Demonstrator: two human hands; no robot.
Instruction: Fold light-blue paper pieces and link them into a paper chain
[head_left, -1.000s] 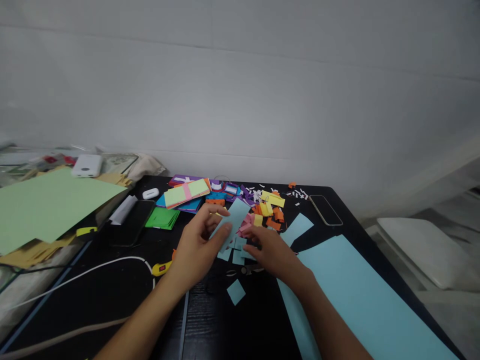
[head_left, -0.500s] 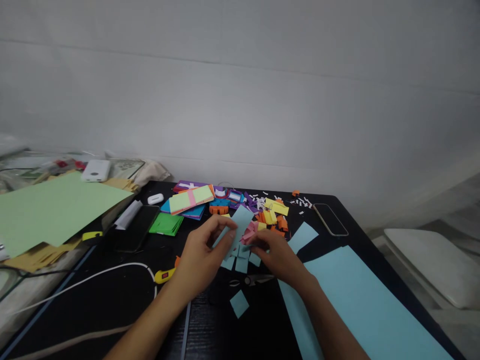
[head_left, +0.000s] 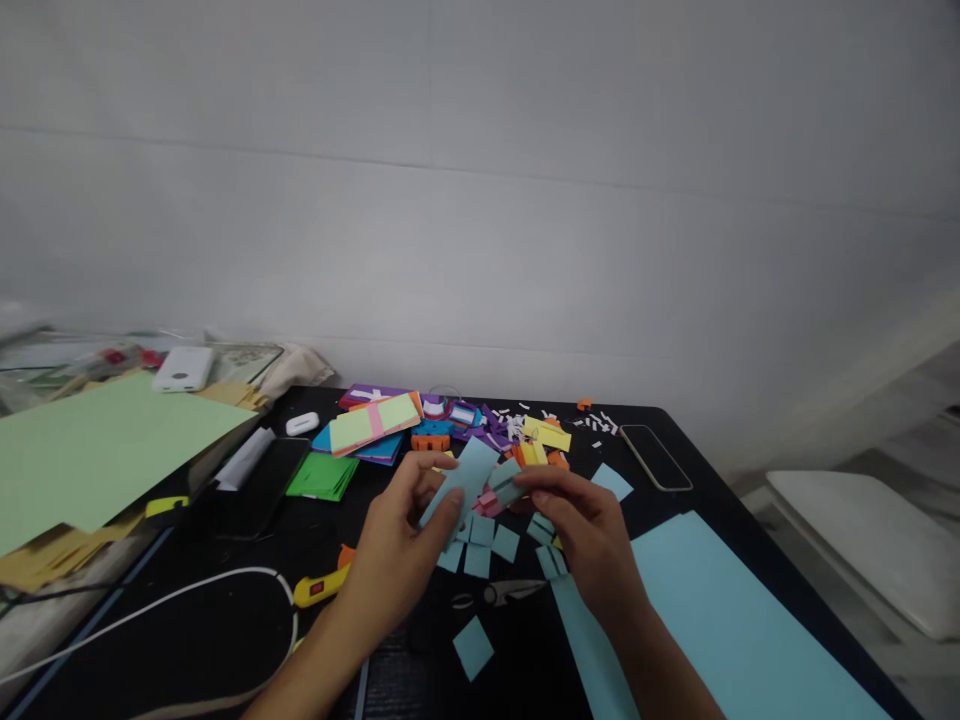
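Observation:
My left hand (head_left: 401, 525) pinches a light blue paper strip (head_left: 475, 466), which slants up and away from the thumb. Between the fingertips of my right hand (head_left: 596, 535) is a small folded light blue paper piece (head_left: 505, 482), close to the strip's right edge. Below both hands lie several light blue paper squares (head_left: 478, 560), with one more square (head_left: 473, 648) nearer to me. Small scissors (head_left: 514, 591) rest just under the cluster, partly dark against the table. Pink paper pieces (head_left: 487, 505) show between my hands.
Large light blue sheets (head_left: 739, 610) cover the right side, beside a phone (head_left: 655, 458). Coloured paper stacks (head_left: 375, 424) and scraps (head_left: 546, 432) line the back. At left are a yellow cutter (head_left: 321, 586), a white cable (head_left: 225, 575) and a green sheet (head_left: 105, 440).
My right hand has lifted a folded light blue piece up beside the strip. My left hand still holds the strip. The whole view has shifted slightly, with the table appearing lower.

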